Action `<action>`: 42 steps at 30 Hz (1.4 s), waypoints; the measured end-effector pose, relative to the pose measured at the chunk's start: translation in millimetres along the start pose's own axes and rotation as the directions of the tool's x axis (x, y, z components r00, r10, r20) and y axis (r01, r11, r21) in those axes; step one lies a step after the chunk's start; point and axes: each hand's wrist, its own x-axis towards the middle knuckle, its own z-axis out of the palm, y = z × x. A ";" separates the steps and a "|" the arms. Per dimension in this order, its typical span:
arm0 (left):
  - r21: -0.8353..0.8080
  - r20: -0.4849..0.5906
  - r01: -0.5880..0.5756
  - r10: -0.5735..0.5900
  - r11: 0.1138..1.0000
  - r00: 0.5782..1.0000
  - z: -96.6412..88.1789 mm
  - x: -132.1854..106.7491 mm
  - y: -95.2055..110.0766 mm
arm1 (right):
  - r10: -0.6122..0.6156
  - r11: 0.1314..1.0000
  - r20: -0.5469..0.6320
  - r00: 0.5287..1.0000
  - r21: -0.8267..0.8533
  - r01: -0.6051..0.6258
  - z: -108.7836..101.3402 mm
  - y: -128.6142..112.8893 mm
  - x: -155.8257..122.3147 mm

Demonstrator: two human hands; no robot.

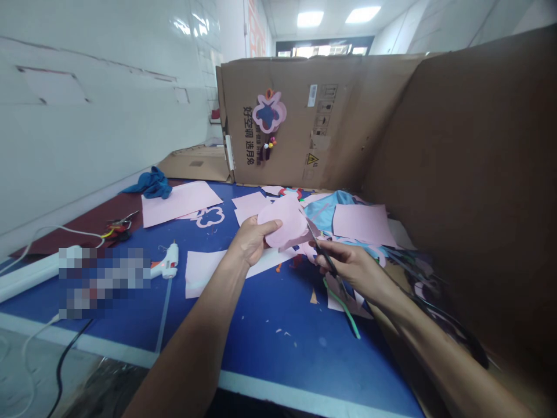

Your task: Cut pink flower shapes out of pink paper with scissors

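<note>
Above the middle of the blue table, my left hand (256, 239) pinches a pink paper piece (285, 219) with a rounded outline, thumb on top. My right hand (346, 261) is closed around a pair of dark-handled scissors (327, 258). The scissor blades reach up to the right edge of the paper. Below my left hand lies a pale pink sheet (202, 273) on the table. Under the scissors are a pink offcut (342, 299) and a green pipe cleaner (348, 313).
A white glue gun (169, 261) stands at the left near a white power strip (39, 271). A pink flower-shaped frame (210, 217), pink sheets (363, 223) and light blue cloth (328, 212) lie about. Cardboard walls (348, 110) close off the back and right.
</note>
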 end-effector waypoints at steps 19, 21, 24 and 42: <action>0.038 0.059 0.065 -0.067 0.997 0.996 0.7 -3.3 1.2 | -0.008 1.000 0.000 1.000 0.011 0.008 0.2 -0.6 0.3; 0.042 0.067 0.068 -0.070 0.997 0.995 1.3 -4.2 0.5 | -0.011 1.000 0.008 1.000 0.010 0.011 0.6 -3.4 -0.4; 0.048 0.065 0.089 -0.092 0.995 0.994 3.9 -7.1 1.0 | -0.016 1.000 0.014 1.000 0.008 0.016 0.5 -5.6 -1.5; 0.055 0.008 -0.001 0.001 0.998 1.000 4.8 -4.1 -3.1 | -0.010 1.000 0.021 1.000 0.002 0.010 0.7 -3.4 -0.5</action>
